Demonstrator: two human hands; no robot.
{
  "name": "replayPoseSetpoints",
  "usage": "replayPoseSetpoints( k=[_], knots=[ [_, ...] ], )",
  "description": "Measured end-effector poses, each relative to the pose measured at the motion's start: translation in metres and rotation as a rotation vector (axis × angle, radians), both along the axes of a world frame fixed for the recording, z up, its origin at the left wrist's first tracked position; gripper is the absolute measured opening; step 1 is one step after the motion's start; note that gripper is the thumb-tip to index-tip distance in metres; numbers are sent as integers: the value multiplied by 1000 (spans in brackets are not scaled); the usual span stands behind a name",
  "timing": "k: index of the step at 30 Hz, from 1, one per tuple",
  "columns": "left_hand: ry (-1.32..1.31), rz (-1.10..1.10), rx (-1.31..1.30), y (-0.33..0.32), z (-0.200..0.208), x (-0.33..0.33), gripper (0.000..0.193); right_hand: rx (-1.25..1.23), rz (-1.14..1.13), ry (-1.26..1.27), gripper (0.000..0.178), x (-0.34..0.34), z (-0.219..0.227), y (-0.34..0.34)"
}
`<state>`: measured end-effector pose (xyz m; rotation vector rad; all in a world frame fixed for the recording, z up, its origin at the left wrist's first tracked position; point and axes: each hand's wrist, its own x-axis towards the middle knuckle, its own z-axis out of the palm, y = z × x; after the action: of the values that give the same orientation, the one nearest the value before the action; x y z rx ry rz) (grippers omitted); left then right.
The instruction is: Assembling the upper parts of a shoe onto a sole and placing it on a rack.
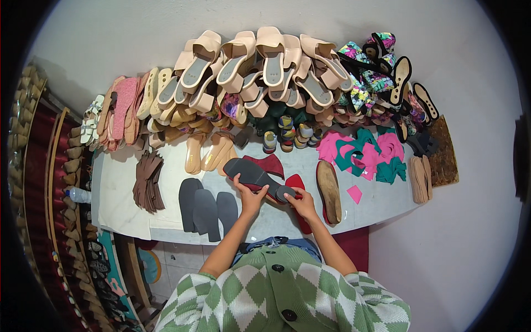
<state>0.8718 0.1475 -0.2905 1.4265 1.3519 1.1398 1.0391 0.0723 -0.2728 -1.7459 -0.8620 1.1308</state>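
Both hands hold a dark grey shoe sole (255,176) flat above the white table (127,205). My left hand (249,195) grips its near edge at the middle. My right hand (300,202) pinches its heel end, over a red sole piece (298,185) lying beneath. A dark red cut piece (269,164) lies just behind the grey sole.
Three grey insoles (207,210) lie left of my hands, with a stack of brown cut pieces (148,181) beyond. A brown sole (329,191) lies right, pink and teal fabric cutouts (368,152) behind it. Piles of beige sandals (260,66) and patterned shoes (381,72) line the wall.
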Motion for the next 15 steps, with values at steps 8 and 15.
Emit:
replayPoseSetpoints(
  k=[8,15],
  knots=[
    [40,-9,-23,0,9,2,96,13,-1,-11,38,1,2,-1],
    [-29,23,-86,-6,19,7,112,-18,80,27,37,4,8,3]
  ],
)
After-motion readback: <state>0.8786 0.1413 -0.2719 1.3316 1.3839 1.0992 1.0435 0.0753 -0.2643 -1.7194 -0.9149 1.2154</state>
